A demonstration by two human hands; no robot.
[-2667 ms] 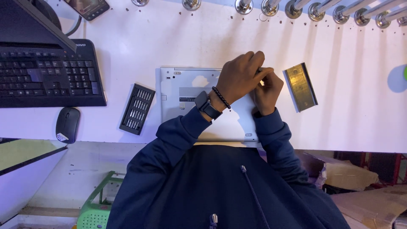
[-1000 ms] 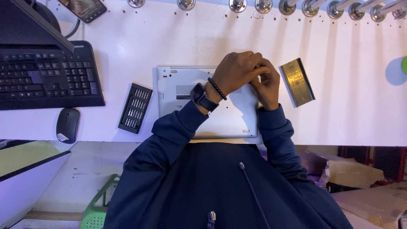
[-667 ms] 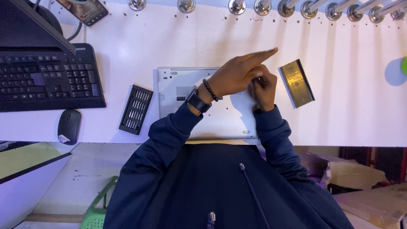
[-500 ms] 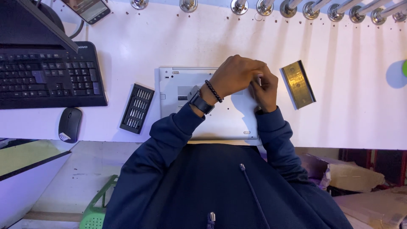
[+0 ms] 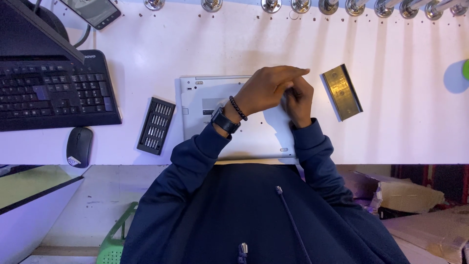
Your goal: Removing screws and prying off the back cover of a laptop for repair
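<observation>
A silver laptop point(image 5: 205, 98) lies bottom up on the white table point(image 5: 405, 127), right in front of me. Both my hands meet over its far right corner. My right hand point(image 5: 299, 103) is curled into a fist there, seemingly around a thin screwdriver that my left hand hides. My left hand point(image 5: 266, 89), with a watch and a bead bracelet at the wrist, lies across the top of the right one with its fingers stretched flat to the right. It holds nothing that I can see.
A black case of screwdriver bits point(image 5: 156, 125) lies left of the laptop, a brass-coloured flat block point(image 5: 342, 92) right of it. Further left are a black keyboard point(image 5: 53, 95), a mouse point(image 5: 79, 146) and a phone point(image 5: 95, 11). Metal knobs point(image 5: 271, 5) line the far edge. Cardboard boxes point(image 5: 410, 195) sit below right.
My left hand's fingers have stretched out flat over the right hand again after being curled half a second ago. Both hands stay at the laptop's far right corner.
</observation>
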